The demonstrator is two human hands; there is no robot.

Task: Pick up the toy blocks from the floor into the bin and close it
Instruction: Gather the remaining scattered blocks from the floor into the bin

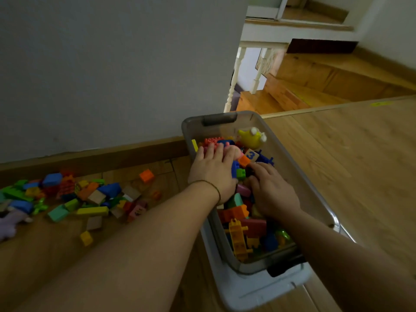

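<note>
A grey see-through bin (299, 170) stands on the wooden floor, filled with coloured toy blocks (240, 224) and a yellow toy figure (252, 137). Both my hands are inside it. My left hand (212, 170) lies palm down on the blocks near the far left side, fingers spread. My right hand (272, 191) rests on the blocks in the middle, fingers curled around small pieces; whether it grips one is hidden. A heap of loose blocks (74, 197) lies on the floor to the left, along the wall. The bin's white lid (258, 289) lies under its near end.
A grey wall with a brown skirting board (94, 157) runs behind the block heap. Wooden stairs (299, 86) with a white railing drop away behind the bin. Open wooden floor (360, 165) stretches to the right. A purple soft toy (9, 224) lies at the far left.
</note>
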